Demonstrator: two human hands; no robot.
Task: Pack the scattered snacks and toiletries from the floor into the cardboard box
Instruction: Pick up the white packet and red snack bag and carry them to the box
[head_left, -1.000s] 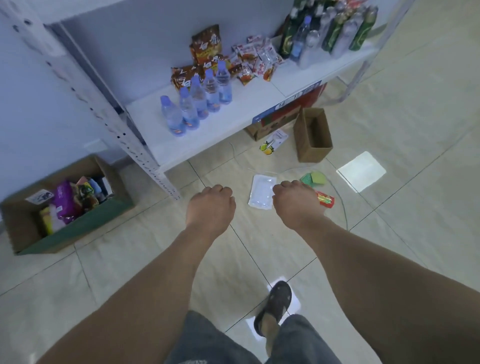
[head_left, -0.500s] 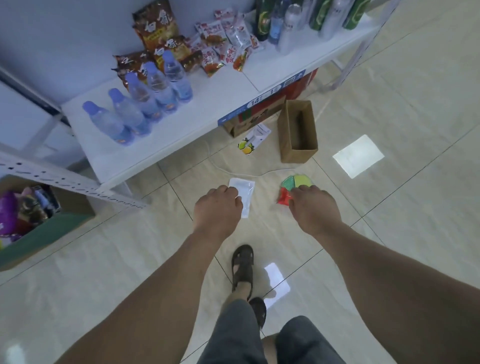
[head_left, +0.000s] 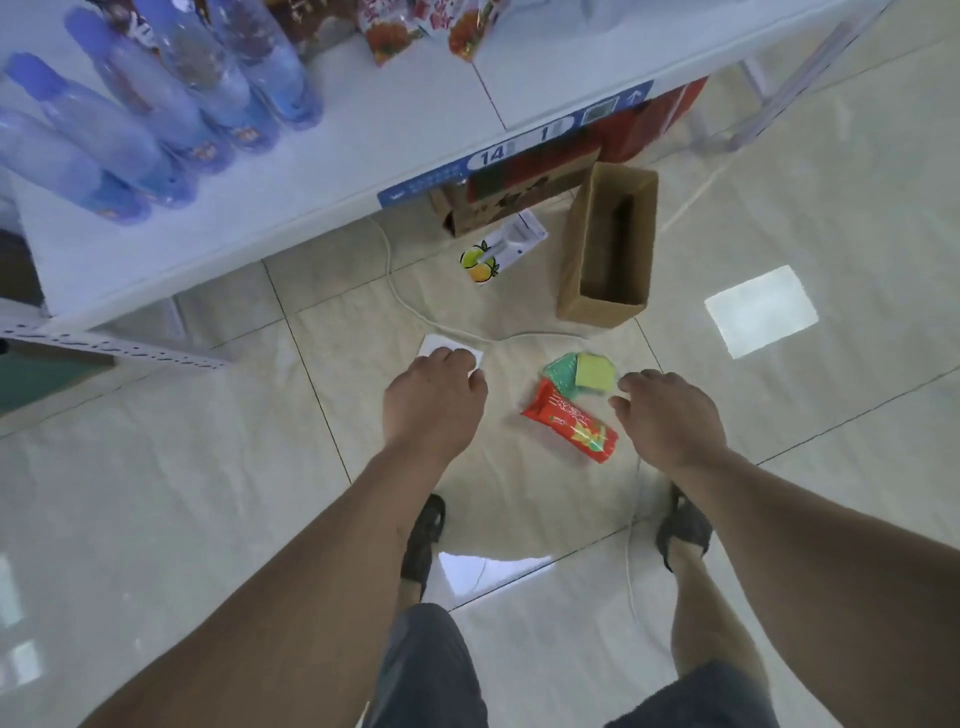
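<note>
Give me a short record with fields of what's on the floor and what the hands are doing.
box: open cardboard box on the floor by the shelf, looks empty
white packet: on the floor, mostly under the left hand
red packet: on the floor between the hands
green pack: beside the red packet
fruit packet: left of the box
right hand: fingers spread, reaching toward the green pack, holding nothing

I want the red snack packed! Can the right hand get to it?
Probably yes. The right hand hovers open just beside the red snack packet, which lies on the floor with nothing over it.
</note>
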